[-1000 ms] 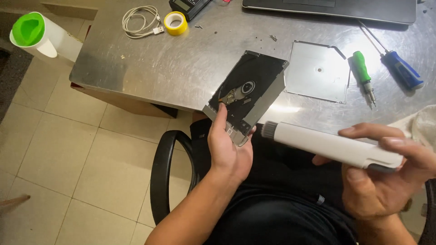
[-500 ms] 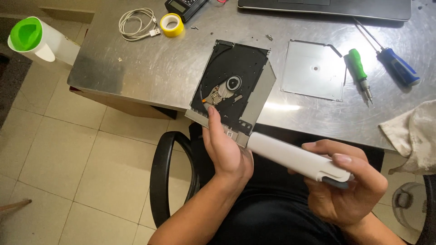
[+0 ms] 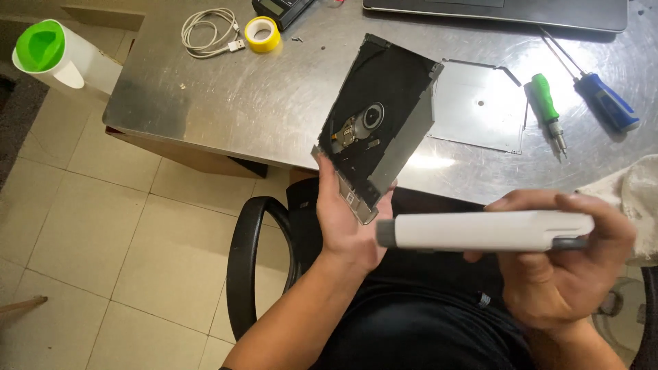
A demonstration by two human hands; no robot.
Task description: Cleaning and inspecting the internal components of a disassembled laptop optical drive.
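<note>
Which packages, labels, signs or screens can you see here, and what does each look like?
No packages or signs show; two things may carry a screen.
Laptop: top edge of the metal table, dark, flat; only its base shows, the screen is out of view.
Small black device: top edge, left of the laptop, boxy, with a pale greyish display window, cut off by the frame.
Label: a small pale patch on the drive, near the left hand; too small to describe.

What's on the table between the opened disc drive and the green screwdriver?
In the head view, a flat metal cover plate lies between the disc drive and the green screwdriver.
</note>
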